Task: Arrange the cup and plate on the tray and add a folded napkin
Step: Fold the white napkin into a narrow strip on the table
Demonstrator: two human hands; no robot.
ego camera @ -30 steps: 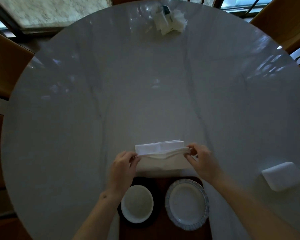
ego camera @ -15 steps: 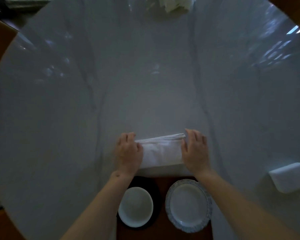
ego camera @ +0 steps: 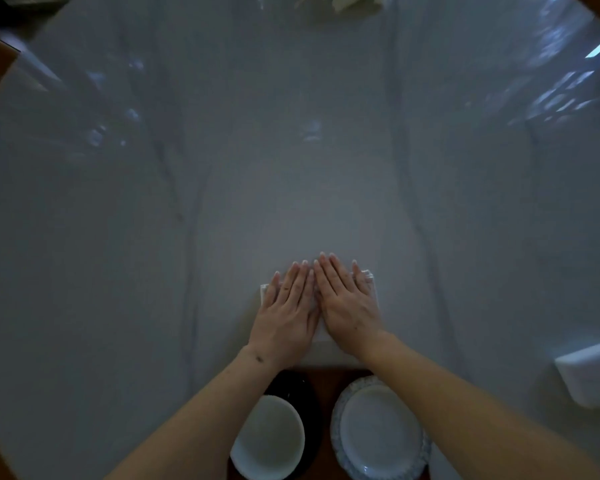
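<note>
Palms flat: left hand (ego camera: 286,315) and right hand (ego camera: 349,306) press the folded white paper napkin (ego camera: 373,284) at the dark wooden tray's (ego camera: 326,382) twelve o'clock; firm, even pressure should sharpen the crease.

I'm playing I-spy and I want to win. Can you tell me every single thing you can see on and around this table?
napkin: one, white, folded, flat on the table just beyond the tray, mostly under the hands
cup: one, white, seen from above, on a dark round saucer, left part of the tray
plate: one, white with a patterned rim, right part of the tray
tray: one, dark reddish brown, near edge of the table
table: one, round, pale grey and glossy
white block: one, right edge of the table
crumpled white stuff: one bunch, far edge, cut off by the frame
left hand: flat on the napkin, fingers straight
right hand: flat on the napkin, beside the left
</note>
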